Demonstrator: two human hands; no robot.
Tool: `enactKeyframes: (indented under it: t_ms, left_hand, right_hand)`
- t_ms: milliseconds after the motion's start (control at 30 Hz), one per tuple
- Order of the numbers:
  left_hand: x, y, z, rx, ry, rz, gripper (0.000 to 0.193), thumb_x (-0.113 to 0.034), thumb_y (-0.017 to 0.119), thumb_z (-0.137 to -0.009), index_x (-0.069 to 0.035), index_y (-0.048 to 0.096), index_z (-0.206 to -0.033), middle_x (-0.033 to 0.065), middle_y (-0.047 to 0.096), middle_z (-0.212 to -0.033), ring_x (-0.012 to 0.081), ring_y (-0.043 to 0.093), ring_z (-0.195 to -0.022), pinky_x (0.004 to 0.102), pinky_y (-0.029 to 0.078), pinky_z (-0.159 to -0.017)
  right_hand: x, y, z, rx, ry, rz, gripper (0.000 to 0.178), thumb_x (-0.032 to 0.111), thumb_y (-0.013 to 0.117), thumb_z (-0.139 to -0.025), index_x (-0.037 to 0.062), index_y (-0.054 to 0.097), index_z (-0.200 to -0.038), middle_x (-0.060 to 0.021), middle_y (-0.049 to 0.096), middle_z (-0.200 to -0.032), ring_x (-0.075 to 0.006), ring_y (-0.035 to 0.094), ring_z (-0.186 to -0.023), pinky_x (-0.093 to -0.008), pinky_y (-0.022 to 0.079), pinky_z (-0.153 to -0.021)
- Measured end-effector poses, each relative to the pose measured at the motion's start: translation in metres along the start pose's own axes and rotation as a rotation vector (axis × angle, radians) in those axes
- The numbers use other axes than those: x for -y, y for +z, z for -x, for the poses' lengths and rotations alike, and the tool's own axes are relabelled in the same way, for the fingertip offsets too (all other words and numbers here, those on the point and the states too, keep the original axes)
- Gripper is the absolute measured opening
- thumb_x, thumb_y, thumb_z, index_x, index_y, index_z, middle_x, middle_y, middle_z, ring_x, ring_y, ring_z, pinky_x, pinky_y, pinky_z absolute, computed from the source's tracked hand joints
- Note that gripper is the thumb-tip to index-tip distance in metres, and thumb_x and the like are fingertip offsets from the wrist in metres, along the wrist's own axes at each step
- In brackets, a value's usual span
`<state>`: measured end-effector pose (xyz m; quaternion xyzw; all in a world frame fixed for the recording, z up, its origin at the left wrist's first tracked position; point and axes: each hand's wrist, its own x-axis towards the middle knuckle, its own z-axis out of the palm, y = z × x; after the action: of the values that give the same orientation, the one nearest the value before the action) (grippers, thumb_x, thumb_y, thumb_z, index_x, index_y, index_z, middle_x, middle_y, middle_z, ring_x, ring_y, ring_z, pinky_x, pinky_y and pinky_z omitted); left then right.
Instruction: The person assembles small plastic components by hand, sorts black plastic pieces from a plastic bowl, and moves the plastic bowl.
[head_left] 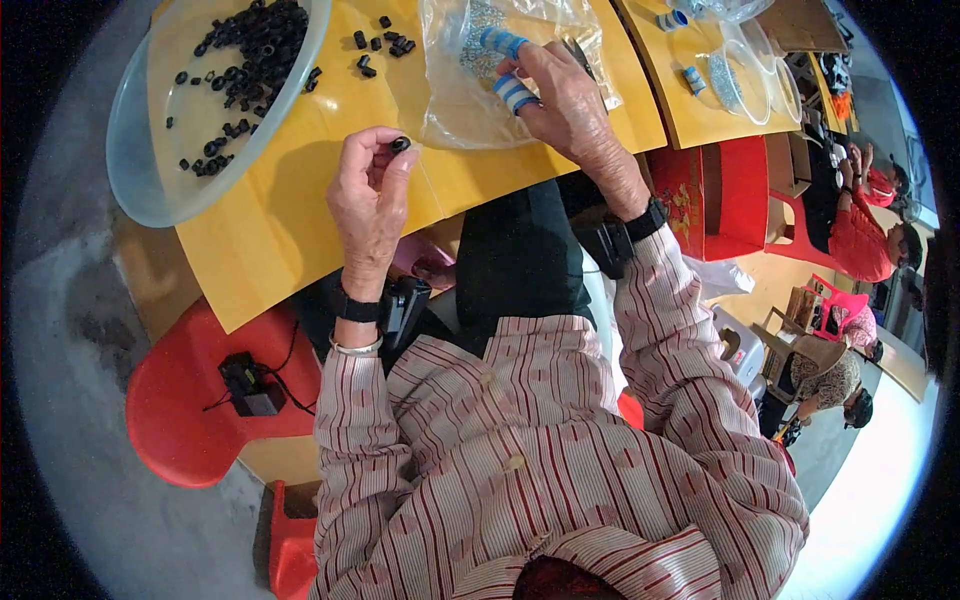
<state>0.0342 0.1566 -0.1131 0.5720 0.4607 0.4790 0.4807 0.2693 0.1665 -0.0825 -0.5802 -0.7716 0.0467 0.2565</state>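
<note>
- While the left hand [370,195] clamps a small black part [400,144] between thumb and forefinger at the upper centre of the frame, the right hand [570,115] reaches over a clear plastic bag [450,112] just right of it.
- The pinched part is short, dark and tube-like, with a round opening toward the camera.
- The right thumb and forefinger, wrapped in blue-and-white striped bands [515,93], stand apart; a dark narrow thing [578,60] lies by the other fingers, and whether they grip it I cannot tell.
- Red-and-white striped sleeves [660,330] end at black wrist straps [648,218].
- Small silvery pieces [480,38] show through the bag, partly hidden by the right hand.
- Loose black pieces [376,43] lie on the yellow table [290,220] at the upper edge, left of the bag.
- A translucent oval tray [132,180] at the upper left holds many similar pieces [265,60].
- On the red chair [180,400], lower left, sits a black device [250,385] with a cable.
- Gold markings on the red box [735,195], right of centre, are too blurred to read.
- At the upper right, blue-and-white rings [694,80] lie beside clear plastic containers [738,75].
- Farther off, people [865,245] sit along the right edge.
</note>
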Motion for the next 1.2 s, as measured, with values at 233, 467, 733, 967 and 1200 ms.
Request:
enactKeyframes:
  t_ms: [233,467,733,967,1200]
  left_hand:
    - [-0.001,-0.005,0.002,0.026,-0.02,0.054,0.02,-0.006,0.065,-0.082,-0.002,0.057,-0.1,0.0032,0.062,-0.081,0.0083,0.057,-0.071,0.0228,0.047,-0.066]
    - [-0.001,-0.005,0.002,0.044,0.003,0.086,0.019,-0.004,0.066,-0.081,-0.002,0.057,-0.097,0.0035,0.063,-0.081,0.0084,0.058,-0.069,0.0225,0.048,-0.065]
    - [-0.005,-0.01,0.004,0.108,-0.035,0.033,0.021,-0.004,0.067,-0.082,-0.002,0.057,-0.099,0.0004,0.061,-0.086,0.0062,0.055,-0.077,0.0202,0.045,-0.07]
    - [-0.007,-0.009,0.003,0.068,0.003,-0.002,0.018,-0.002,0.067,-0.079,-0.001,0.058,-0.094,0.0037,0.063,-0.079,0.009,0.057,-0.067,0.0226,0.048,-0.064]
    - [-0.013,-0.011,0.005,0.06,0.049,-0.1,0.017,0.0,0.065,-0.078,-0.001,0.058,-0.094,0.0075,0.064,-0.082,0.0142,0.061,-0.069,0.0265,0.049,-0.065]
  right_hand:
    - [0.017,0.003,-0.005,0.011,-0.085,0.166,0.04,0.005,0.063,-0.062,0.0049,0.049,-0.099,-0.0105,0.058,-0.089,-0.0329,0.054,-0.089,-0.0428,0.049,-0.075]
    - [0.012,0.007,-0.002,0.003,-0.037,0.132,0.033,0.005,0.064,-0.063,0.0048,0.051,-0.094,-0.0117,0.059,-0.09,-0.0342,0.054,-0.088,-0.0439,0.048,-0.077]
    - [0.009,0.011,0.007,-0.007,0.053,-0.024,0.03,0.005,0.066,-0.066,0.0043,0.051,-0.091,-0.0112,0.06,-0.091,-0.0336,0.055,-0.089,-0.0431,0.047,-0.077]
    - [0.046,0.0,0.008,-0.026,0.11,-0.206,0.031,0.004,0.07,-0.07,0.0072,0.056,-0.098,-0.0081,0.06,-0.087,-0.0269,0.058,-0.08,-0.0356,0.05,-0.07]
    - [0.092,0.007,0.0,-0.012,-0.042,-0.399,0.044,0.004,0.073,-0.068,0.0072,0.057,-0.109,-0.0053,0.06,-0.085,-0.0241,0.057,-0.077,-0.0349,0.049,-0.068]
